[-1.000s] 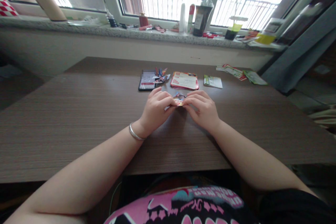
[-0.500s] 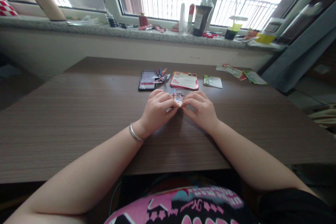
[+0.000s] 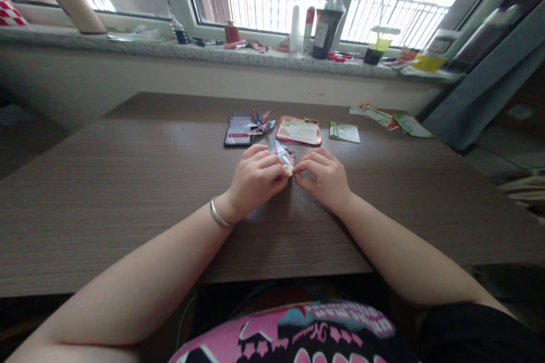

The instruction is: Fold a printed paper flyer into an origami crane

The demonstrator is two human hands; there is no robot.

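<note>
A small piece of printed, folded paper (image 3: 286,154) is pinched between my two hands, just above the brown table. My left hand (image 3: 259,173), with a silver bangle at the wrist, is closed on its left and near side. The thumb and fingertips of my right hand (image 3: 324,174) close on its right corner. Part of the paper is covered by my fingers. Beyond it lie a stack of printed cards (image 3: 299,130), a phone (image 3: 238,131) and a folded, pointed paper shape (image 3: 260,123) that overlaps the phone's right edge.
A smaller green-and-white stack (image 3: 344,132) lies right of the cards. Colourful packets (image 3: 411,125) are at the table's far right. Bottles, a dark cup (image 3: 327,31) and small items line the stone windowsill (image 3: 204,54) behind the table (image 3: 128,193).
The paper has turned and tilted between my fingers, and a pale pointed flap now shows at its upper left. My hands have shifted only slightly.
</note>
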